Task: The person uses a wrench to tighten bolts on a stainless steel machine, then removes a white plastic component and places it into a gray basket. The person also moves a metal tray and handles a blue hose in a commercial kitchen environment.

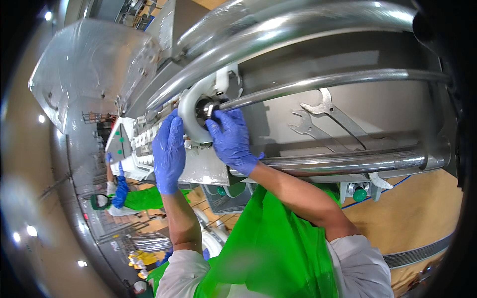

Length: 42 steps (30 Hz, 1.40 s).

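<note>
Both my hands wear blue gloves. My left hand (pixel 169 149) lies flat against the left side of a white plastic ring bracket (pixel 188 111) on a stainless steel machine. My right hand (pixel 231 139) grips the ring's right side, fingers at a small metal fitting (pixel 207 108) in its centre, where a thin steel rod (pixel 318 83) ends. Two open-ended steel spanners (pixel 333 116) lie on the machine's flat steel surface to the right, untouched.
Thick polished steel pipes (pixel 278 30) arch over the bracket; another pipe (pixel 348 161) runs below the spanners. A white conveyor chain (pixel 141 144) sits left of my hands. A person in green apron and blue gloves (pixel 119 196) works at lower left. My green apron (pixel 273 243) fills the bottom.
</note>
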Available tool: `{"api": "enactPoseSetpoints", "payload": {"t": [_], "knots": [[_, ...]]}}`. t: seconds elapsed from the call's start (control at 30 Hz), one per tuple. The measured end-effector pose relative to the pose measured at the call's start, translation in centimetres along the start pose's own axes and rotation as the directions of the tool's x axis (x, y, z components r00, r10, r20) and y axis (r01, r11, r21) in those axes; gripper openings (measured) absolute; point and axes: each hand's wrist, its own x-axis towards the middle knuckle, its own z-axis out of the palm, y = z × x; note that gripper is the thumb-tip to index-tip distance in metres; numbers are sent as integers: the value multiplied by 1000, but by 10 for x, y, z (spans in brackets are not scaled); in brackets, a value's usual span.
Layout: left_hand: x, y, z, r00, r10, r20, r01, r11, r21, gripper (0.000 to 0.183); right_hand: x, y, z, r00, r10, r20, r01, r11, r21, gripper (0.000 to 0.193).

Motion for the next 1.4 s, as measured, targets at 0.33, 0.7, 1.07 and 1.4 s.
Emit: {"api": "enactPoseSetpoints", "payload": {"t": [0.33, 0.7, 1.07, 1.4], "knots": [[31, -11, 2, 816, -425, 393, 570, 709, -416, 50, 0, -1, -1, 993, 108, 46, -108, 994, 5, 24], [38, -3, -6, 789, -480, 383, 614, 609, -502, 41, 1, -3, 1, 992, 129, -15, -128, 991, 39, 20], [41, -6, -10, 802, -416, 429, 592, 650, -477, 45, 7, -5, 1, 998, 64, 28, -64, 998, -18, 19], [32, 5, -2, 817, -434, 379, 571, 696, -436, 41, 6, -2, 0, 992, 87, 88, -88, 996, 3, 14]]}}
